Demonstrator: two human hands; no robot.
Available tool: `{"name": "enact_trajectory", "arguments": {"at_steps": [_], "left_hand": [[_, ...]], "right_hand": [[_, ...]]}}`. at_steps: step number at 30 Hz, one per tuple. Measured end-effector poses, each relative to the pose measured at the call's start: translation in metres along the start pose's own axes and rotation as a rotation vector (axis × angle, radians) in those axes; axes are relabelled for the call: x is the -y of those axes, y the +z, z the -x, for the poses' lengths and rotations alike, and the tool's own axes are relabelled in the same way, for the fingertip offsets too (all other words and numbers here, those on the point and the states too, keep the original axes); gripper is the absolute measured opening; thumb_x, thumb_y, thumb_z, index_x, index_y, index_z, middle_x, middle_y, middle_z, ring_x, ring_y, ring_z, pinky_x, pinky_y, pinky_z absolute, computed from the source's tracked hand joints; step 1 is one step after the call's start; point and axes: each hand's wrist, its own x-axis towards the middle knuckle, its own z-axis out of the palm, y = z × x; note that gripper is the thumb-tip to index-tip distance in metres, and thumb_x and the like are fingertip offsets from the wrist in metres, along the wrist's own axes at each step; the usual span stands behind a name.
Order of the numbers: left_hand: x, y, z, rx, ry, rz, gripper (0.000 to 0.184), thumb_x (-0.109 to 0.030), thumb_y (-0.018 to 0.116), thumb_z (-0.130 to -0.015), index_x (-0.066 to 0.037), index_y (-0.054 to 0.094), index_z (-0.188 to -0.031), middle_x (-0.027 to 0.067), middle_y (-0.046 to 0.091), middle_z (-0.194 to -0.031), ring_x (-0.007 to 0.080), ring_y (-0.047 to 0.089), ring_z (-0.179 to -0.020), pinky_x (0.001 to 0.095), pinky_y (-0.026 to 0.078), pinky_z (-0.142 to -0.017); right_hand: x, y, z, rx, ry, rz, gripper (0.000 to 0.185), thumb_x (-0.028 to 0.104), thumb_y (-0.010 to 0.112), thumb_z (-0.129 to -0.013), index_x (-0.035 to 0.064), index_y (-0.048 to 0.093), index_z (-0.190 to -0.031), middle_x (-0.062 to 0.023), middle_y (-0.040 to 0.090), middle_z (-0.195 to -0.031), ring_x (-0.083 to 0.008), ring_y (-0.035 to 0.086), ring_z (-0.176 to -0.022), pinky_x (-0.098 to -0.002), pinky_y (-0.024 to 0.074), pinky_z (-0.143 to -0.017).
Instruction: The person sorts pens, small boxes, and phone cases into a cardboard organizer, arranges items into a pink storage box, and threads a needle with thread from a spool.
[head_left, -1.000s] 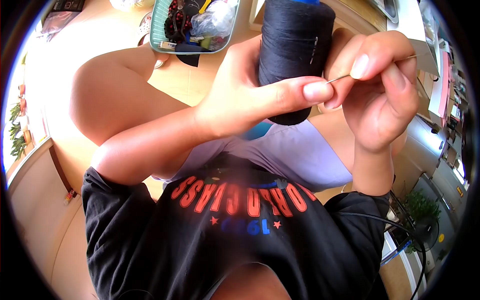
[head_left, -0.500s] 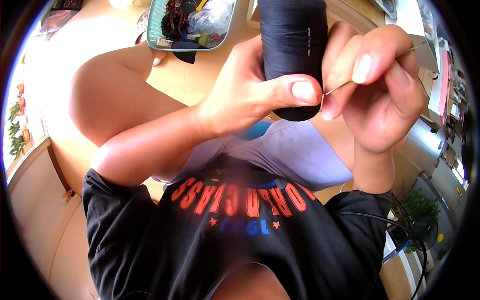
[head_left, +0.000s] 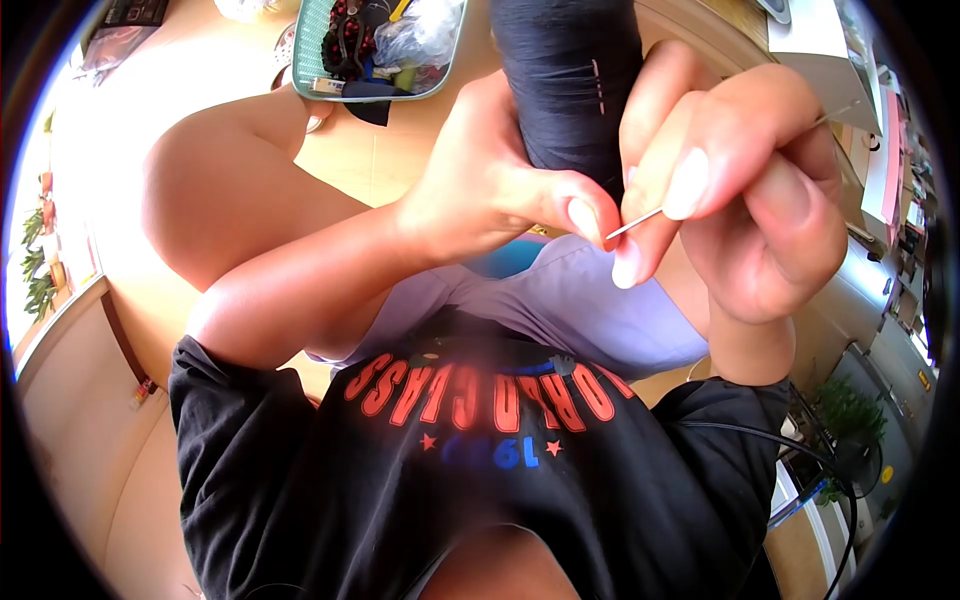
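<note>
My left hand (head_left: 490, 170) is closed around a thick black thread spool (head_left: 565, 90) at the top of the head view. Fine wound lines cover its side, along with a short row of pale dashes. Its lower end is hidden behind my left thumb and right fingers. A thin needle (head_left: 635, 222) is pinched in my right hand (head_left: 745, 180), its point reaching my left thumb tip. The far end (head_left: 840, 110) sticks out past my right knuckles. I cannot make out any thread on it.
A green basket (head_left: 297, 50) with a plastic bag and small items stands on the floor beyond my knees (head_left: 200, 190). A black cable (head_left: 760, 437) runs at my right side. Plants (head_left: 845, 410) and shelves line the right edge.
The spool has tilted and shifted slightly left and up. My right fingers have moved left and down, bringing the needle's point from the spool's lower edge to my left thumb tip.
</note>
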Motion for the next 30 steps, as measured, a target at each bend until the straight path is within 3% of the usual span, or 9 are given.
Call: {"name": "enact_trajectory", "arguments": {"at_steps": [5,9,26,30], "left_hand": [[-0.002,0.005,0.000,-0.034,0.035,0.010,0.060,-0.022,0.099,-0.067,0.001,0.063,-0.110,0.0050,0.069,-0.091,0.0122,0.066,-0.078,0.0265,0.054,-0.069],[0.015,-0.003,-0.009,0.104,0.043,0.092,0.064,-0.025,0.099,-0.066,0.001,0.064,-0.112,0.0057,0.070,-0.096,0.0146,0.068,-0.086,0.0291,0.056,-0.078],[0.038,-0.019,-0.014,0.201,0.186,0.082,0.059,-0.023,0.100,-0.063,0.002,0.066,-0.105,0.0045,0.071,-0.090,0.0121,0.067,-0.083,0.0273,0.055,-0.075],[-0.004,0.009,-0.011,0.056,0.024,0.024,0.061,-0.030,0.100,-0.064,0.002,0.066,-0.104,0.0047,0.071,-0.086,0.0122,0.067,-0.081,0.0270,0.054,-0.073]], "right_hand": [[-0.008,-0.003,0.004,-0.006,-0.063,0.007,0.022,0.012,0.038,-0.099,0.0035,0.058,-0.095,-0.0115,0.069,-0.066,-0.0166,0.053,-0.058,-0.0286,0.0406,-0.072],[0.003,0.002,0.001,-0.033,0.005,0.024,0.022,0.012,0.039,-0.097,0.0030,0.059,-0.095,-0.0114,0.069,-0.066,-0.0168,0.053,-0.058,-0.0287,0.0406,-0.073],[0.003,0.004,0.001,-0.019,0.011,0.002,0.022,0.012,0.042,-0.096,0.0020,0.062,-0.094,-0.0099,0.067,-0.068,-0.0178,0.060,-0.054,-0.0307,0.0404,-0.072],[0.001,0.000,0.001,0.007,-0.007,0.009,0.022,0.010,0.042,-0.093,0.0013,0.062,-0.095,-0.0100,0.067,-0.071,-0.0176,0.060,-0.057,-0.0309,0.0402,-0.072]]}}
